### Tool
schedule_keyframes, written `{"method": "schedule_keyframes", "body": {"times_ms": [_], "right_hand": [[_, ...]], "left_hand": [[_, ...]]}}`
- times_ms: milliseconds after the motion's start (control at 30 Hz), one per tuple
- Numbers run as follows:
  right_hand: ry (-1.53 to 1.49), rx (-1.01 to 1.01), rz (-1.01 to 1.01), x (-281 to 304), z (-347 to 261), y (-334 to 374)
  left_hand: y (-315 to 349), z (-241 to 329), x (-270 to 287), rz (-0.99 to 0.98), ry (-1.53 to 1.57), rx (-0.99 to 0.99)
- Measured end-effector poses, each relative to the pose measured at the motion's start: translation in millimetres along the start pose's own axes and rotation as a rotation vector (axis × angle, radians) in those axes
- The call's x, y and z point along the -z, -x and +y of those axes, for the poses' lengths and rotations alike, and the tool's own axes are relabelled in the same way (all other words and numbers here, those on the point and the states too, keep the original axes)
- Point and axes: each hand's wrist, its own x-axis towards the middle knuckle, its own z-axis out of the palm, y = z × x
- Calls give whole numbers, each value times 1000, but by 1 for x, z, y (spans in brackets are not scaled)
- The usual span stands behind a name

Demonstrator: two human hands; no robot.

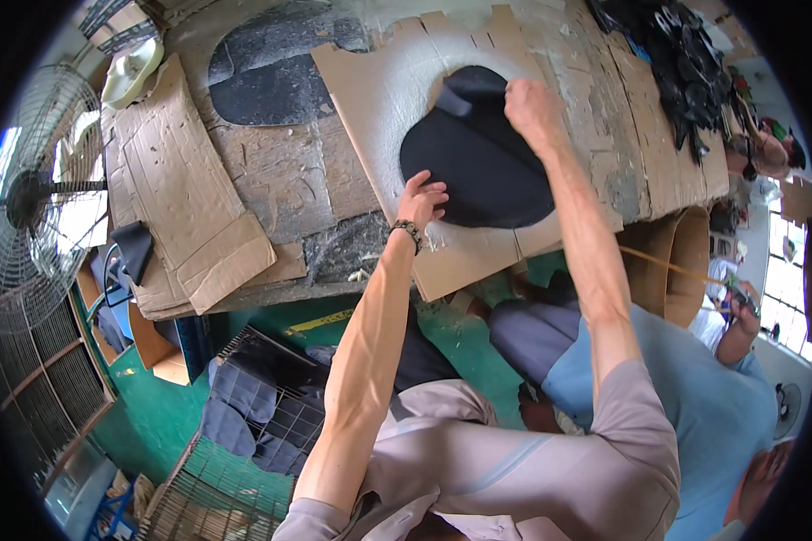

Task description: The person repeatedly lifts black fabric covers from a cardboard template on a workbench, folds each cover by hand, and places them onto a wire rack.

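A black, rounded flat piece of fabric-like sheet [478, 171] lies on a cardboard sheet [361, 90] dusted with white around it. Its upper part appears folded or lifted, showing a greyer face. My right hand [534, 113] is closed at the piece's upper right edge, fingertips pinching it. At the lower left edge rests my left hand [424, 197], fingers apart and touching the piece without gripping it. A beaded bracelet circles my left wrist.
Another black sheet [271, 68] lies at the back left of the table. Loose cardboard [180, 171] covers its left end, near a large fan [36, 198]. Black parts [672, 63] are heaped at the far right. A wire rack [280, 424] holds dark pieces; a person in blue [686, 388] is close on my right.
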Motion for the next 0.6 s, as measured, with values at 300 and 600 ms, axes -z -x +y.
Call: {"method": "schedule_keyframes", "body": {"times_ms": [300, 600], "right_hand": [[-151, 281, 165, 230, -160, 13], [-551, 786, -226, 264, -380, 192]], "left_hand": [[85, 105, -10, -381, 504, -53], [358, 88, 136, 268, 960, -634]]}}
